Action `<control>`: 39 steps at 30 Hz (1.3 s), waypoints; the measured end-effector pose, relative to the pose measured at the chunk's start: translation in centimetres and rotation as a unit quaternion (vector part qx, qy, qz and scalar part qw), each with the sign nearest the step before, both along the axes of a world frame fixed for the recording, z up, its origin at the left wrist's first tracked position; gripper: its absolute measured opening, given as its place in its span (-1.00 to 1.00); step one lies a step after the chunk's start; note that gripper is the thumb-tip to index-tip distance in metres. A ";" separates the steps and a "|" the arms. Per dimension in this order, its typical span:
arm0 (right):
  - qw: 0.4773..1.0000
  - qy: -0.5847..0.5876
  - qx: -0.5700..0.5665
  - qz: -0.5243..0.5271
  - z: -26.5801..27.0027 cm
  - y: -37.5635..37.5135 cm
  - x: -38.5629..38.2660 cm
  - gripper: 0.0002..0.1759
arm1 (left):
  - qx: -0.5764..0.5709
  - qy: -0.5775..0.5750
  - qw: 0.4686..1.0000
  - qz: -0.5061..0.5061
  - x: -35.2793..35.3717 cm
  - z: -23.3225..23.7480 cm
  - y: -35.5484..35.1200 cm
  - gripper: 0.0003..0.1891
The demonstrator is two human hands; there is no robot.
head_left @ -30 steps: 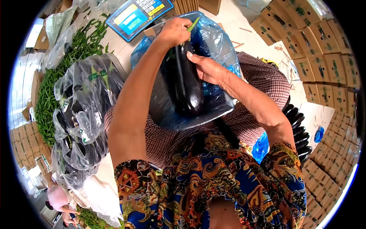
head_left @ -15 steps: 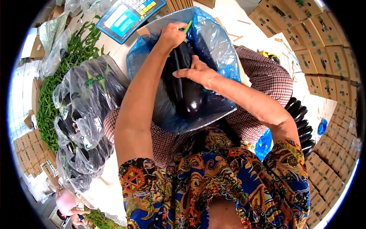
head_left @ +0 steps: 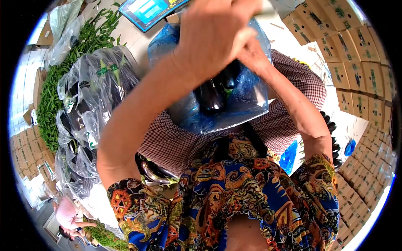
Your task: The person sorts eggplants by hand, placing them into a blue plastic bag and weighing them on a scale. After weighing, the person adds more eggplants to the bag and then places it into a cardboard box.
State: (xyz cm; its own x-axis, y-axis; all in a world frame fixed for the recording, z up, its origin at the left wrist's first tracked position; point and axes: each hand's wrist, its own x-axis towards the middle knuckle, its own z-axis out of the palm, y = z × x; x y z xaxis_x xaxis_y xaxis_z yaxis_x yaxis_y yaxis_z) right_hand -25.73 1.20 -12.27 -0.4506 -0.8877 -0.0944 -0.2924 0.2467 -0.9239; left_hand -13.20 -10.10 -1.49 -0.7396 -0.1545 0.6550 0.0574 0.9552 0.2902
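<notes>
Head view: left hand (head_left: pixel 213 35) overlaps right hand (head_left: pixel 253 53) clear of the blue bag's near rim (head_left: pixel 228 125), openness and hold unclear

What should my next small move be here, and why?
I'd probably ease the left hand aside, away from the right hand. It is raised and blurred above the blue bag, covering part of the right hand, so I can't tell what either holds. Moving it aside should also uncover more of the eggplants inside the bag.
</notes>
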 end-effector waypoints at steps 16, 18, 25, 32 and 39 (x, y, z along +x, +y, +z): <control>0.877 0.153 0.260 0.374 -0.8 6.1 0.8 -0.71 | -0.046 -0.149 0.969 -0.193 6.8 -10.7 7.4 -0.81; 0.828 0.190 0.271 0.452 0.9 7.6 1.1 -0.73 | -0.032 -0.140 0.966 -0.215 6.1 -11.0 7.0 -0.81; 0.893 0.004 0.159 0.421 1.9 10.3 0.2 -0.70 | -0.083 -0.067 0.982 -0.157 4.1 -7.8 5.8 -0.85; 0.901 0.051 0.194 0.384 2.4 11.0 0.6 -0.67 | -0.013 -0.183 0.950 -0.252 4.7 -14.9 7.0 -0.87; 0.888 0.059 0.174 0.422 2.7 10.6 1.1 -0.52 | 0.021 -0.212 0.944 -0.253 4.5 -15.2 7.0 -0.81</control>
State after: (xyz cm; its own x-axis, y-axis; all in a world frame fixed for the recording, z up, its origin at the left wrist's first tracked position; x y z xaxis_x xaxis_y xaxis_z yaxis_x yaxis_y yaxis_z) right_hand -24.60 11.77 -9.57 0.3365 -0.8401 -0.4255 -0.5981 0.1583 -0.7856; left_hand -8.68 -3.06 -16.71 -0.9199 0.2697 0.2848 0.3736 0.8239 0.4263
